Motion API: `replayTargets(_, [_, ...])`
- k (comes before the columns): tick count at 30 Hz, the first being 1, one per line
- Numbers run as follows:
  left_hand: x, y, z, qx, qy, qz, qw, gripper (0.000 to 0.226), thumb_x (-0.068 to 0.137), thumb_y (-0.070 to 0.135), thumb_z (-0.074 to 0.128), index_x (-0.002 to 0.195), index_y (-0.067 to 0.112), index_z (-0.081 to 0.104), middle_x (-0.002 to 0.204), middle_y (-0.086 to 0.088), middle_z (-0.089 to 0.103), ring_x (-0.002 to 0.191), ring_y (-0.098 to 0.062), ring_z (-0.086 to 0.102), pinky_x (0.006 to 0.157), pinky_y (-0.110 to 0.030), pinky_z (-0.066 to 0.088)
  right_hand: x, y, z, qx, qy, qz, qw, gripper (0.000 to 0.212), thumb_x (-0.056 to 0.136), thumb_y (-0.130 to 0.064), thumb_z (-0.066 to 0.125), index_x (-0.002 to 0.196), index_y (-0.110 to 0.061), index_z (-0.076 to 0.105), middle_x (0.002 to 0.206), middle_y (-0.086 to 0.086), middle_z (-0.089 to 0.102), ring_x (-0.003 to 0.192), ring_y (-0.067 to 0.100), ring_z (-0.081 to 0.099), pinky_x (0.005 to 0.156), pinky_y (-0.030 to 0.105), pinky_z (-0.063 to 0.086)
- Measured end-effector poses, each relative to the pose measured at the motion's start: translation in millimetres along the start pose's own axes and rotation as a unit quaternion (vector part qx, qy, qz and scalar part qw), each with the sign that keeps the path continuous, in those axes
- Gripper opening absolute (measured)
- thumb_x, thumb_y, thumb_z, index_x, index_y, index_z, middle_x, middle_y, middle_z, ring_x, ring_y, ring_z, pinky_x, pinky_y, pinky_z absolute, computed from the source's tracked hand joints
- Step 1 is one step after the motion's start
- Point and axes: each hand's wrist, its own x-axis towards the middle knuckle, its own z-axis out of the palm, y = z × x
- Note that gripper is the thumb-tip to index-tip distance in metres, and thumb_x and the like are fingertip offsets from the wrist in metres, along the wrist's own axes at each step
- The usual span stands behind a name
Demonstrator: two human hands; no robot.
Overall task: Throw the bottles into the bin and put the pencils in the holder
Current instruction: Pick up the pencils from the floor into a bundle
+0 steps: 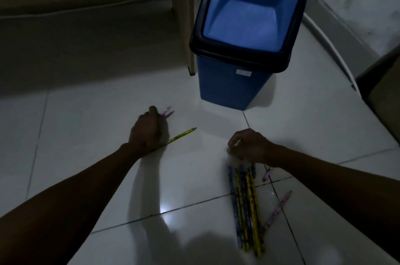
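A blue bin with a black-rimmed swing lid stands on the white tiled floor ahead of me, its lid down. My left hand is closed on pink pencils whose tips stick out past the fingers. A yellow pencil lies on the floor, partly under that hand. My right hand rests on the floor with fingers curled around what looks like a thin pale pencil. A bundle of several blue and yellow pencils lies below the right hand, with pink pencils beside it. No bottles or holder are in view.
A wooden furniture leg stands just left of the bin. A white cable runs along the right wall, and a dark cabinet edge sits at the right. The scene is dim.
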Motion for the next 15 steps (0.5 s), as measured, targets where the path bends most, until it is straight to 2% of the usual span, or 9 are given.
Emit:
replayTargets(2, [-11.0, 16.8, 3.1, -0.039, -0.033, 0.053, 0.997, 0.026, 0.099, 0.029, 0.047, 0.107, 0.004, 0.043, 0.097, -0.018, 0.062, 0.077, -0.030, 0.053, 0.065, -0.036, 0.037, -5.6, 8.0, -12.7, -0.035, 0.014, -0.002, 0.999, 0.009, 0.083, -0.020, 0.072, 0.088, -0.014, 0.067, 0.082, -0.003, 0.059, 0.078, 0.012, 0.056, 0.058, 0.015, 0.038])
replayTargets(4, [-20.9, 28.1, 9.1, 0.003, -0.075, 0.086, 0.993, 0.036, 0.094, 0.043, 0.053, 0.107, 0.010, 0.045, 0.094, -0.008, 0.057, 0.082, -0.031, 0.056, 0.066, -0.034, 0.038, -13.0, 17.1, -25.9, -0.067, 0.024, -0.004, 0.997, 0.012, 0.084, -0.020, 0.072, 0.091, -0.012, 0.068, 0.094, 0.002, 0.060, 0.087, 0.014, 0.054, 0.064, 0.018, 0.040])
replayTargets(7, [-28.0, 31.5, 20.9, 0.045, -0.100, 0.094, 0.990, 0.039, 0.092, 0.041, 0.056, 0.115, 0.010, 0.049, 0.111, -0.012, 0.055, 0.097, -0.034, 0.060, 0.072, -0.036, 0.044, -27.4, 28.2, -43.2, -0.112, 0.032, 0.012, 0.993, 0.018, 0.085, -0.020, 0.071, 0.095, -0.005, 0.071, 0.097, 0.003, 0.061, 0.084, 0.012, 0.054, 0.068, 0.018, 0.041])
replayTargets(9, [-30.1, 33.8, 23.4, 0.060, -0.089, 0.093, 0.990, 0.031, 0.097, 0.030, 0.050, 0.118, 0.006, 0.050, 0.117, -0.017, 0.052, 0.095, -0.036, 0.060, 0.075, -0.043, 0.050, -37.2, 36.4, -52.4, -0.127, 0.043, 0.039, 0.990, 0.019, 0.085, -0.018, 0.070, 0.095, -0.002, 0.073, 0.084, 0.002, 0.063, 0.067, 0.009, 0.055, 0.053, 0.013, 0.042])
replayTargets(11, [-30.9, 36.7, 23.9, 0.091, -0.086, 0.092, 0.988, 0.026, 0.100, 0.020, 0.044, 0.119, 0.003, 0.050, 0.119, -0.019, 0.050, 0.096, -0.036, 0.060, 0.078, -0.047, 0.051, -43.3, 47.1, -56.9, -0.125, 0.054, 0.083, 0.987, 0.021, 0.085, -0.017, 0.070, 0.092, 0.002, 0.072, 0.076, 0.010, 0.068, 0.058, 0.015, 0.059, 0.039, 0.015, 0.041])
replayTargets(13, [-32.6, 39.8, 24.6, 0.100, -0.084, 0.079, 0.988, 0.026, 0.100, 0.016, 0.042, 0.120, 0.001, 0.049, 0.121, -0.021, 0.051, 0.102, -0.037, 0.059, 0.079, -0.046, 0.048, -48.2, 59.0, -57.0, -0.135, 0.069, 0.130, 0.980, 0.023, 0.083, -0.017, 0.070, 0.090, 0.005, 0.068, 0.071, 0.017, 0.067, 0.054, 0.024, 0.062, 0.036, 0.021, 0.042])
replayTargets(15, [-36.1, 45.3, 24.7, 0.088, -0.075, 0.069, 0.991, 0.025, 0.100, 0.015, 0.042, 0.119, 0.001, 0.046, 0.118, -0.023, 0.055, 0.103, -0.038, 0.058, 0.078, -0.046, 0.047, -50.7, 71.0, -54.8, -0.117, 0.096, 0.178, 0.972, 0.024, 0.079, -0.018, 0.073, 0.089, 0.002, 0.063, 0.070, 0.014, 0.061, 0.050, 0.023, 0.063, 0.035, 0.023, 0.044])
